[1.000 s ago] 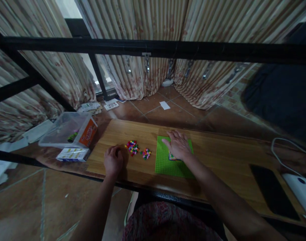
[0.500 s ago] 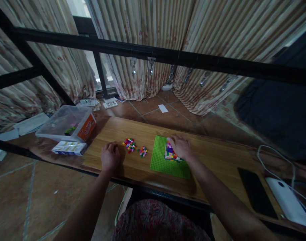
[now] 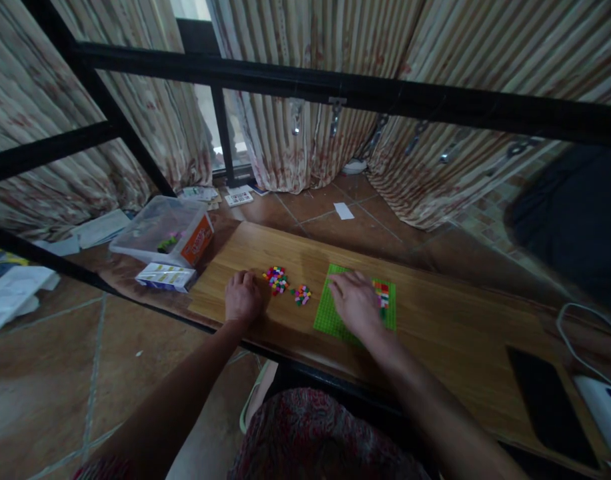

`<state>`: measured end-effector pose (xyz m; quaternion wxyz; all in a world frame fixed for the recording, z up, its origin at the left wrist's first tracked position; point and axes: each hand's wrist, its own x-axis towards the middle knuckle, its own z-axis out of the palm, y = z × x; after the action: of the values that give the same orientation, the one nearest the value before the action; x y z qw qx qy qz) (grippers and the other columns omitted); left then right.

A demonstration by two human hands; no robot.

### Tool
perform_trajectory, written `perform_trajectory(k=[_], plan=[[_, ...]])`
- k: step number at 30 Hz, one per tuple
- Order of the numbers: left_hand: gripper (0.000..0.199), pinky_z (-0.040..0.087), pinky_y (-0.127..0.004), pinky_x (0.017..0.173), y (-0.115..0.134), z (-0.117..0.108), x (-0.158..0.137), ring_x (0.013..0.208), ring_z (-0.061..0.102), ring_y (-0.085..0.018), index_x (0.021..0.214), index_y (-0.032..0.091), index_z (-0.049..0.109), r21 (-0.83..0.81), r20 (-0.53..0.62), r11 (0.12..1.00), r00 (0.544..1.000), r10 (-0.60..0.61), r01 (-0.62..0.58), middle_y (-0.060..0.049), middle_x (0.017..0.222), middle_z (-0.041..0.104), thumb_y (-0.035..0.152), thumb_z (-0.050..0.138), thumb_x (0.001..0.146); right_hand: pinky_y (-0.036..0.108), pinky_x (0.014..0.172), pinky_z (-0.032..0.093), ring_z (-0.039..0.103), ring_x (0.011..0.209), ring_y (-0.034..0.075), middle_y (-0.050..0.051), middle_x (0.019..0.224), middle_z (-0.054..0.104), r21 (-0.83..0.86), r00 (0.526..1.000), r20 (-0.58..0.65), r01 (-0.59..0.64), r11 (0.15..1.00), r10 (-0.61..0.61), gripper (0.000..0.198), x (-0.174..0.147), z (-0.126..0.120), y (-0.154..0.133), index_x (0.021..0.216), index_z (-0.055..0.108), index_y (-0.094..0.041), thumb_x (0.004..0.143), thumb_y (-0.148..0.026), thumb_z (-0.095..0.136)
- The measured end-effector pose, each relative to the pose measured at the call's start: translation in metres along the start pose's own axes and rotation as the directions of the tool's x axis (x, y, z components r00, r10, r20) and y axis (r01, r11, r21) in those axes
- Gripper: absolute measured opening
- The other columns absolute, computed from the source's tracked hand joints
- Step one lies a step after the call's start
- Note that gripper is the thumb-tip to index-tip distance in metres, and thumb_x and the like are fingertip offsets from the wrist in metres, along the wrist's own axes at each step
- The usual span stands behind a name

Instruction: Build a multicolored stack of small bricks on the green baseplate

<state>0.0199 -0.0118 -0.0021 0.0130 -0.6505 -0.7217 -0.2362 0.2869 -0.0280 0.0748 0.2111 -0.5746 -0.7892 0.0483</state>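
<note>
My left hand (image 3: 243,298) rests on the wooden table with its fingers curled, just left of a pile of small coloured toy bricks (image 3: 276,280). Whether it holds anything is hidden. A smaller brick pile (image 3: 301,295) lies to the right of that one. My right hand (image 3: 356,301) is over the green baseplate (image 3: 328,317), its fingers bent together and pointing left; what they may hold cannot be made out. Beside it, a block built of coloured bricks (image 3: 383,293) shows on the plate's right part, the rest covered by the hand.
A clear plastic box (image 3: 155,233) with an orange label and a small carton (image 3: 165,277) stand left of the table (image 3: 435,333). A black phone-like slab (image 3: 550,403) and a white device (image 3: 603,407) with a cable lie right. A black metal bar (image 3: 305,77) crosses beyond the table.
My right hand has shifted left across the brick block, uncovering its right side. My left hand stays beside the larger pile, its fingers turned a little. The whole view has swung left.
</note>
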Motion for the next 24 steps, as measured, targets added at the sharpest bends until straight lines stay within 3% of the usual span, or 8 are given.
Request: perform_trajectory(k=[3,8,17,24], plan=[[0.03,0.044,-0.04,0.086,-0.001,0.001,0.0,0.1,0.055,-0.029,0.108,0.015,0.063,0.02,0.008,1.0,1.0,0.008,-0.008,-0.014,0.108,0.062,0.016,0.046,0.083,0.031,0.08,0.045,0.06,0.088,0.02,0.004,0.09,0.067,0.165,0.992,0.119,0.012,0.986,-0.032,0.028,-0.011,0.028,-0.026,0.092,0.07,-0.027,0.094,-0.02,0.043],[0.03,0.044,-0.04,0.086,0.0,0.002,-0.001,0.1,0.055,-0.028,0.109,0.016,0.062,0.018,0.019,1.0,1.0,-0.008,0.008,-0.014,0.109,0.06,0.015,0.045,0.084,0.032,0.083,0.046,0.06,0.091,0.02,0.005,0.093,0.067,0.232,0.995,0.104,-0.015,0.973,-0.009,0.024,-0.02,0.063,-0.028,0.09,0.069,-0.026,0.092,-0.018,0.047],[0.027,0.044,-0.04,0.085,0.002,0.0,-0.001,0.1,0.056,-0.028,0.107,0.016,0.062,0.015,0.036,1.0,0.999,-0.028,0.027,-0.013,0.109,0.061,0.015,0.047,0.085,0.034,0.081,0.045,0.059,0.091,0.022,0.006,0.092,0.067,0.172,0.994,0.1,0.013,0.985,-0.031,0.019,-0.013,0.071,-0.033,0.089,0.066,-0.023,0.09,-0.016,0.049],[0.027,0.045,-0.037,0.084,0.001,-0.001,-0.001,0.098,0.057,-0.026,0.107,0.016,0.062,0.063,0.037,0.998,0.999,-0.015,0.013,-0.011,0.107,0.061,0.015,0.047,0.085,0.031,0.077,0.045,0.058,0.084,0.02,0.006,0.082,0.064,0.148,0.999,0.012,0.032,0.989,-0.034,0.02,-0.013,0.074,-0.041,0.08,0.063,-0.021,0.087,-0.008,0.049]])
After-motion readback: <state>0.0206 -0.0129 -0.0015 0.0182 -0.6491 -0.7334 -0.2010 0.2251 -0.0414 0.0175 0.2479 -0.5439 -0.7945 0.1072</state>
